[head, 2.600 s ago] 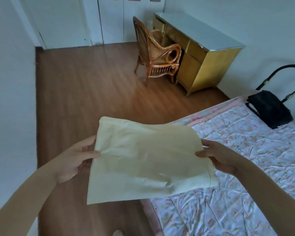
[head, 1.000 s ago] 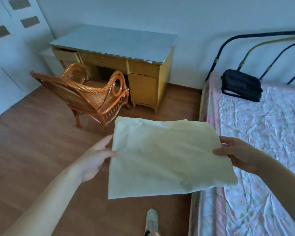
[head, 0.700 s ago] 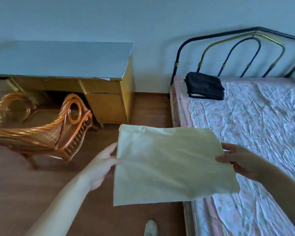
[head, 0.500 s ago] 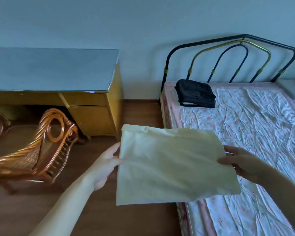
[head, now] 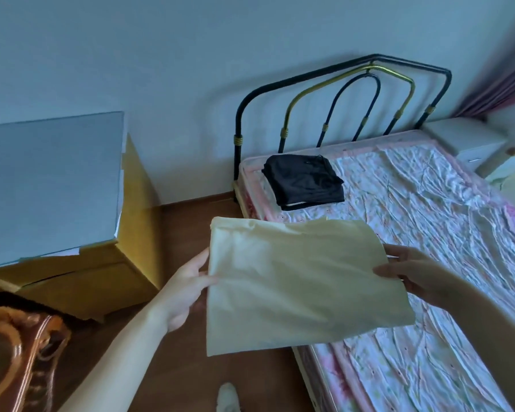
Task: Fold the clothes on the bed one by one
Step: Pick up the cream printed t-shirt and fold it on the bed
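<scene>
A folded pale yellow cloth (head: pixel 297 281) hangs flat in the air over the bed's left edge and the floor. My left hand (head: pixel 185 289) pinches its left side, thumb on top. My right hand (head: pixel 413 275) pinches its right side the same way. A folded black garment (head: pixel 303 179) lies at the head of the bed (head: pixel 428 221), near the left corner. The bed has a crumpled floral sheet with a pink border.
A black and gold metal headboard (head: pixel 342 93) stands against the wall. A yellow wooden desk (head: pixel 72 209) with a grey top is left of the bed, a rattan chair (head: pixel 15 355) at bottom left. A white nightstand (head: pixel 470 144) sits at far right. My shoe (head: pixel 228 396) shows below.
The view has swung right from the doors and chair to the bed's head. The yellow cloth stays held the same way between both hands, now closer to the black garment.
</scene>
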